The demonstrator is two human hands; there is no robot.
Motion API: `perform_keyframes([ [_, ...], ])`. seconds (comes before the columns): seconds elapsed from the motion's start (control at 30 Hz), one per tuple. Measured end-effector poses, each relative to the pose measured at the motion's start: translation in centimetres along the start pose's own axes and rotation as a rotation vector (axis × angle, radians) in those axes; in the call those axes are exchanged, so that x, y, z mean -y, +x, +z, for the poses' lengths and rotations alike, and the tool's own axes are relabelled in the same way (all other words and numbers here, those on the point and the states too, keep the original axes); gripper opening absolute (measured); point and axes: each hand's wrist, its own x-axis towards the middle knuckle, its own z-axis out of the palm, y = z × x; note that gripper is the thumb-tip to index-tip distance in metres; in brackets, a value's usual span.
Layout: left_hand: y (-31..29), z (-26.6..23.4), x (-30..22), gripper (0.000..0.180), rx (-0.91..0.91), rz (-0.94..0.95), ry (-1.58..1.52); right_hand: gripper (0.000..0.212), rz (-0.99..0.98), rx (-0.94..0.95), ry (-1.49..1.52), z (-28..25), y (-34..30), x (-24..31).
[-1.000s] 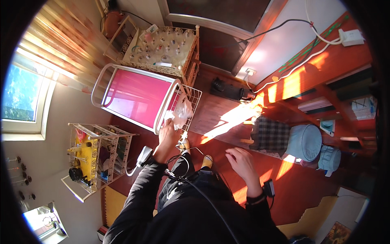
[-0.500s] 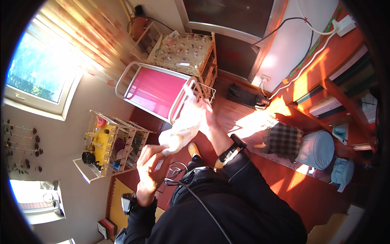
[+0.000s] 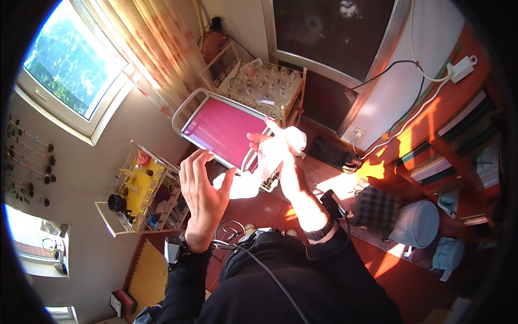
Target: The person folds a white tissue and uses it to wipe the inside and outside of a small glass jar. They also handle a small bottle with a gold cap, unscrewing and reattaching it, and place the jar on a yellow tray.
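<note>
A white cloth (image 3: 244,186), overexposed by sunlight, stretches from beside my left hand up to my right hand. My left hand (image 3: 202,191) has its fingers curved and its thumb held apart, close to the cloth's left end. Around my right hand (image 3: 276,148) the cloth is bunched, with one lump on the far side of the fingers; the glare hides part of this grip. Beyond both hands stands a trolley with a pink top (image 3: 224,128) and a pale tubular frame.
A wire rack with small items (image 3: 264,86) stands behind the trolley. At left is a yellow-topped shelf cart (image 3: 141,181). A plaid-covered seat (image 3: 372,208), a round grey-blue container (image 3: 415,224) and a wooden bookcase (image 3: 431,156) line the right. A dark cable (image 3: 270,272) hangs down my front.
My left hand has let go of the cloth's end and opened. My right hand has turned, with the cloth now bunched around it. The whole view has shifted slightly.
</note>
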Motion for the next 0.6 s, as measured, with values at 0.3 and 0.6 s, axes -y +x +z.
perform_keyframes([
  [0.3, -0.9, 2.7, -0.6, 0.018, 0.600, -0.147, -0.733, 0.079, -0.047, 0.044, -0.123, 0.1, -2.2, 4.5],
  [0.6, 1.8, 3.5, 2.2, 0.009, 0.506, -0.324, -1.133, 0.068, -0.236, -0.055, -0.340, -1.4, -3.1, 6.0],
])
